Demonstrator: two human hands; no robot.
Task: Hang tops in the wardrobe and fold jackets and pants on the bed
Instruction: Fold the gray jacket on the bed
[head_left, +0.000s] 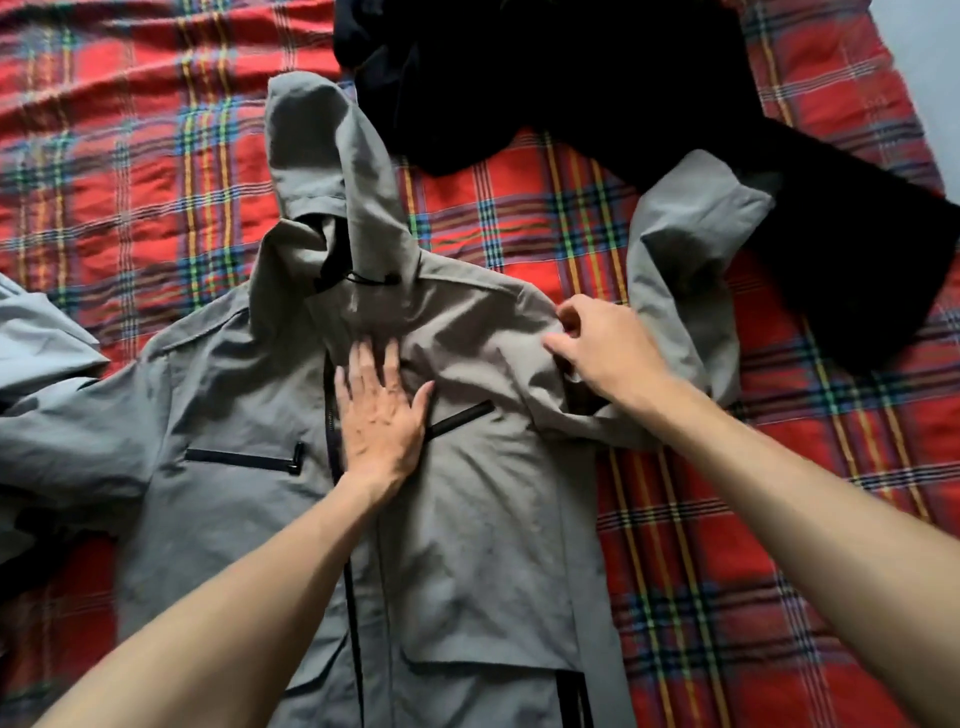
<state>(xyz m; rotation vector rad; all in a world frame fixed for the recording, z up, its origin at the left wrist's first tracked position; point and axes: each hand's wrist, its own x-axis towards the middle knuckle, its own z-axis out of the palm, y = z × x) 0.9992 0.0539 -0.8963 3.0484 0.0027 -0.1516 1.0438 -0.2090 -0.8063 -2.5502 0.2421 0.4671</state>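
A grey hooded jacket (467, 519) lies front up on the red plaid bedspread (701, 545), hood pointing away from me. My left hand (382, 415) presses flat on its chest beside the black centre zipper, fingers straight. My right hand (597, 353) is at the jacket's right shoulder, with thumb and fingers curled around a fold of the grey fabric where the sleeve begins. The right sleeve (685, 249) bends up and away across the bed. The left sleeve spreads out to the left edge of the view.
A black garment (597, 93) lies crumpled at the far side of the bed, and one end of it covers the cuff of the grey sleeve. The bed's right edge and a pale floor (930, 52) show at the top right.
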